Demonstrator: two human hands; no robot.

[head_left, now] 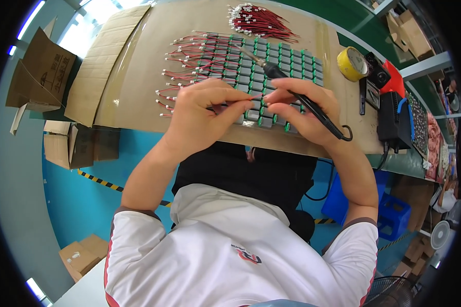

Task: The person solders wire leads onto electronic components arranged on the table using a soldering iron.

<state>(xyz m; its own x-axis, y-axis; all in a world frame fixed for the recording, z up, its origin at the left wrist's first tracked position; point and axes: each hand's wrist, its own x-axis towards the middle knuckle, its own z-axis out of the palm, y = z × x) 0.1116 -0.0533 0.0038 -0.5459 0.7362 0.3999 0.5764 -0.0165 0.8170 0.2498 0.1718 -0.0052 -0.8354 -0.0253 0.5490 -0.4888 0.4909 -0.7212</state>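
My left hand (202,110) is closed in a pinch, with thumb and forefinger on a thin red wire (257,96). In my right hand (327,100) lies a black soldering iron (273,70), its metal tip pointing up and away to the left. The right fingertips meet the left ones closely at the wire; whether they also grip it is unclear. Under both hands, rows of small grey blocks with green ends (285,53) cover the board. Red leads with white connectors (176,53) stick out along the left side of the rows. My hands hide some near blocks.
A heap of red wires with white plugs (261,23) lies at the far edge. Rightward are a yellow tape roll (349,65), a black corded unit (394,120) and a red object (393,78). A cardboard sheet (105,61) covers the table's left end, beside an open carton (41,71).
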